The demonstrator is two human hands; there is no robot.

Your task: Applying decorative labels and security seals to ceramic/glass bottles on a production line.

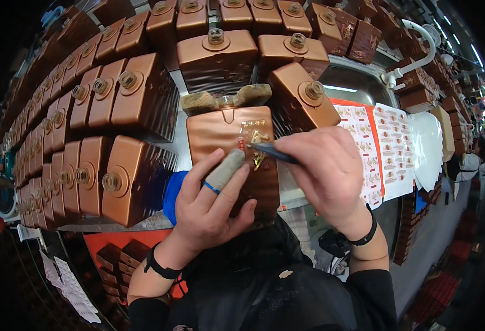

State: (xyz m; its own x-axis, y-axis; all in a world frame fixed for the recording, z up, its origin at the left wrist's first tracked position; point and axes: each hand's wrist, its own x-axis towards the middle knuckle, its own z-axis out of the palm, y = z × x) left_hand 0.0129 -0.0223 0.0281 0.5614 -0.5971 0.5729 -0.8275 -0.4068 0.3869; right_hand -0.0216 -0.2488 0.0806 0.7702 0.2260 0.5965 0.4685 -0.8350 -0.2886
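Note:
A copper-brown rectangular bottle (212, 129) lies flat in front of me, its neck toward the far side between two worn, brownish padded blocks (255, 95). A gold emblem (260, 139) and a small red label (240, 144) show on its upper face. My left hand (206, 201) rests on the bottle with fingers stretched out; one finger wears a grey cloth wrap (227, 170) held by a blue band. My right hand (328, 168) is closed round dark, pointed tweezers (275, 152). Their tip touches or hovers just over the face beside the red label; I cannot tell which.
Many similar bottles (129, 105) stand in rows to the left and far side. One bottle (303, 96) stands tilted close to my right hand. Printed sticker sheets (395, 149) lie on the right, near a metal sink (347, 80) with a white faucet (427, 52).

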